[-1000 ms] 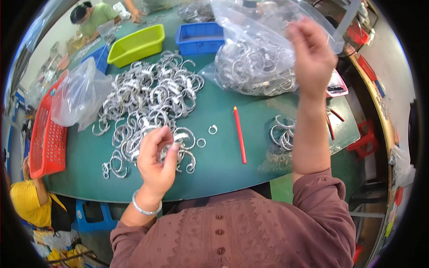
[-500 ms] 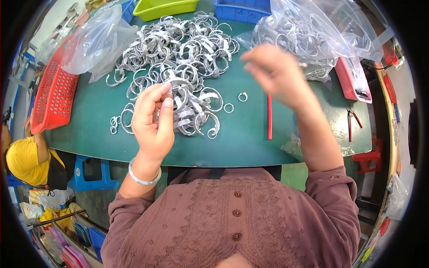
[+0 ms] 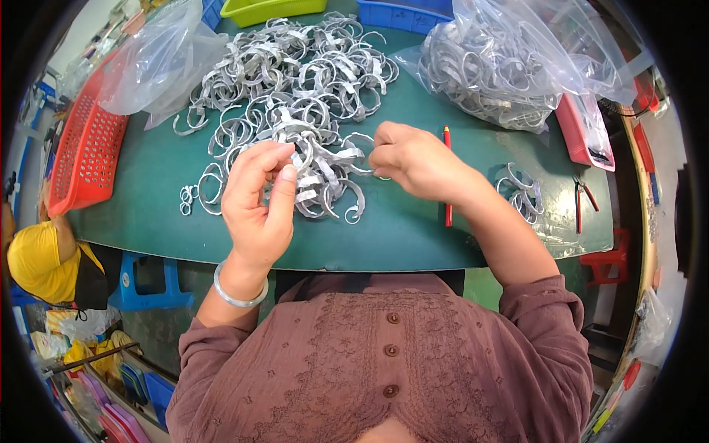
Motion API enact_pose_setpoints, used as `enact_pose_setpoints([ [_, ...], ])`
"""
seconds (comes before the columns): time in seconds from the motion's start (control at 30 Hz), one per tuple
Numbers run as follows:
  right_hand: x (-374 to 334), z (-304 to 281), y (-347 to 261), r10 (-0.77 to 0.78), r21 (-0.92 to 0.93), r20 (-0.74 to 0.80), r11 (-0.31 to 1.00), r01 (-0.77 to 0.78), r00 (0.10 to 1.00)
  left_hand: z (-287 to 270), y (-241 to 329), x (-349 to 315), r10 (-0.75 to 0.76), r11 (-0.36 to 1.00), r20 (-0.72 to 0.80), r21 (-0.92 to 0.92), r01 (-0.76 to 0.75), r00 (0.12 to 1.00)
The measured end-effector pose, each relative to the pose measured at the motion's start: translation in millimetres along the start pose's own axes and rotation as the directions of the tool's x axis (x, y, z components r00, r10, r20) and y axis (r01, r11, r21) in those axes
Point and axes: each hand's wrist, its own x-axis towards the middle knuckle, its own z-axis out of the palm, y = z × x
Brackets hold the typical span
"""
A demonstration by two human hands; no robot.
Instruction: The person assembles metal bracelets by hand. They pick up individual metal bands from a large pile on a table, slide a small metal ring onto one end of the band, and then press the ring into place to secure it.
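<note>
A heap of silvery-grey open cuff bracelets point(image 3: 295, 74) covers the middle of the green table. My left hand point(image 3: 255, 196) is at the heap's near edge, palm side up, its fingers curled toward the thumb. Bracelets lie directly behind its fingertips, so what it pinches is unclear. My right hand point(image 3: 413, 159) is lowered to the table just right of the heap, thumb and fingers pressed together and pointing down. The edge of a small ring point(image 3: 381, 178) shows beneath these fingertips; whether they grip it is hidden. A red pencil point(image 3: 447, 177) lies beside my right wrist.
Small rings point(image 3: 186, 199) lie left of the heap. Several cuffs point(image 3: 524, 192) and red-handled pliers point(image 3: 583, 203) are at right. A clear bag of cuffs point(image 3: 487, 74), a pink tray point(image 3: 580, 133), a red basket point(image 3: 85, 148) and blue point(image 3: 406, 18) and green trays point(image 3: 269, 9) surround them.
My right hand has come down and toward the heap, over the spot where two small rings lay. The cuffs beyond my right forearm now show. My left hand has barely moved.
</note>
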Motion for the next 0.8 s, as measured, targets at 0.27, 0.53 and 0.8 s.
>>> enact_pose_setpoints([
  [0.27, 3, -15, 0, -0.048, 0.089, 0.156, 0.995, 0.034, 0.987, 4, 4, -1, -0.041, 0.999, 0.034, -0.018, 0.042, 0.999],
  [0.53, 2, -16, -25, -0.177, -0.077, 0.208, 0.977, 0.197, 0.962, 7, 3, -1, -0.037, 0.999, 0.045, -0.011, 0.037, 0.998],
  [0.8, -2, -23, -33, -0.206, -0.177, 0.101, 0.959, 0.222, 0.973, 6, 4, -3, -0.018, 1.000, 0.114, 0.007, 0.017, 0.993],
])
